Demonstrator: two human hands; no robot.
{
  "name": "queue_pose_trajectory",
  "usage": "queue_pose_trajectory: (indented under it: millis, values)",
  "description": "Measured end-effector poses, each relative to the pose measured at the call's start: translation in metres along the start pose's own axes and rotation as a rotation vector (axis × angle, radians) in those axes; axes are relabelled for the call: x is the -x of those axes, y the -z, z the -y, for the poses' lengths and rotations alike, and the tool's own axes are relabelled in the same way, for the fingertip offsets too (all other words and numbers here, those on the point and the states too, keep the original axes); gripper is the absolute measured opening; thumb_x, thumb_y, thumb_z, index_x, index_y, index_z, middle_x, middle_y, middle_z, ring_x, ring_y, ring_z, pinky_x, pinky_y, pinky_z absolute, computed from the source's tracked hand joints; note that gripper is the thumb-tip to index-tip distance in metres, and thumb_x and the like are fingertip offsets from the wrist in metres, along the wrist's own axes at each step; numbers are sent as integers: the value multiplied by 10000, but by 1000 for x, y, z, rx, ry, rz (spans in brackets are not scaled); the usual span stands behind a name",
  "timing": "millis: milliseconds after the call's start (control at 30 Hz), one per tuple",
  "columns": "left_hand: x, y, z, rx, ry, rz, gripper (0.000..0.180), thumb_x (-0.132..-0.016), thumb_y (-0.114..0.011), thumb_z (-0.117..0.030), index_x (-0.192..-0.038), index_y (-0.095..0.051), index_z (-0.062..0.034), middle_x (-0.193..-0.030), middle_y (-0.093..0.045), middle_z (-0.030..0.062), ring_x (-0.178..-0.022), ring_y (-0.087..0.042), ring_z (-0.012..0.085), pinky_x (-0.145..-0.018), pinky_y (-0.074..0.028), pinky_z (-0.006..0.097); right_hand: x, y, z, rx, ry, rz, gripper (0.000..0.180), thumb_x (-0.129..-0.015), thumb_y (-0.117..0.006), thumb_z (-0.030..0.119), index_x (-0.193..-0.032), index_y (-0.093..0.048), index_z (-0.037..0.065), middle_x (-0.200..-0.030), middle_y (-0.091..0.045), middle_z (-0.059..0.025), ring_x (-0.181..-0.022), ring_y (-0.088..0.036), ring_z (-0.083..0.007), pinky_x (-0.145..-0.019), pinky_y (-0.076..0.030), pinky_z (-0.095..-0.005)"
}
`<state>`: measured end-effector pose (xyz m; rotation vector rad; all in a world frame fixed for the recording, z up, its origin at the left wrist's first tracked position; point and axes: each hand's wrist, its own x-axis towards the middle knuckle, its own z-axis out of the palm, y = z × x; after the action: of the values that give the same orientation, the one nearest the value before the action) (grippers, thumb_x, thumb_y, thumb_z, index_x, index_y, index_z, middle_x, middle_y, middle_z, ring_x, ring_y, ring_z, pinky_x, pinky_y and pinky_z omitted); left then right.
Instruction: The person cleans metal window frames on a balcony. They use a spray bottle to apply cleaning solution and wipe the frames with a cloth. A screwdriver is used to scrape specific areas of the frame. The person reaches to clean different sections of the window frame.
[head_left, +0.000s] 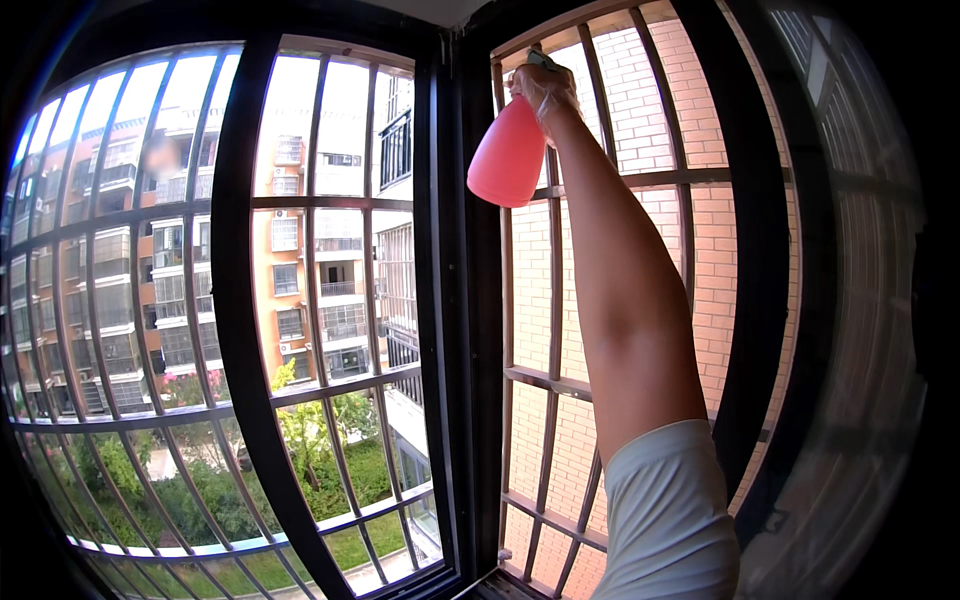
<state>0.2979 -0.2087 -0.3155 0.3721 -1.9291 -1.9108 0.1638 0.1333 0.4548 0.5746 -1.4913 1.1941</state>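
My right arm reaches up from the lower right toward the top of the right-hand window. At its end my right hand, in what looks like a thin clear glove, is closed round the neck of a pink spray bottle. The bottle's rounded body hangs down to the left of my wrist, slightly tilted. Its dark spray head shows above my fingers, close to the upper window frame. Nothing of my left hand shows.
Metal security bars cross the right window, with a brick wall beyond. A dark corner post joins it to the barred left window. Outside are apartment buildings and greenery. A dark glass panel stands at the right.
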Motion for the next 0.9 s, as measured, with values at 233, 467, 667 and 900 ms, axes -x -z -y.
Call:
queue_pose_trajectory:
  millis: [233,467,667,900]
  values:
    - [-7,-8,-3,-3,-13,24,199,-889,-610,-186,-779,-614,-20,-702,-629,43,-622,-532,84,-578,-429,233,3,9,7,58,-101,-136,210,-745,-579,176,-877,-605,14,-813,-630,-110,-747,-603,-166,-680,-466,-375]
    - [-15,-15,-9,3,-31,44,204,-890,-608,-188,-772,-611,-22,-696,-628,43,-617,-531,84,-575,-428,233,19,26,7,-117,-98,56,325,-773,-492,92,-1058,-582,-37,-923,-667,-137,-846,-655,-184,-775,-530,-346]
    - [-22,-25,-10,4,-41,86,209,-891,-606,-191,-766,-608,-24,-692,-627,42,-613,-531,84,-571,-426,233,21,35,-9,-307,-143,199,360,-724,-529,50,-1072,-509,-40,-958,-593,-153,-775,-647,-211,-735,-542,-288]
    - [-28,-31,-15,0,-49,105,214,-892,-603,-193,-759,-605,-26,-686,-625,42,-608,-530,83,-567,-424,233,25,50,32,-15,159,-220,106,-720,-568,143,-717,-489,73,-580,-464,-29,-529,-467,-103,-496,-361,-309]
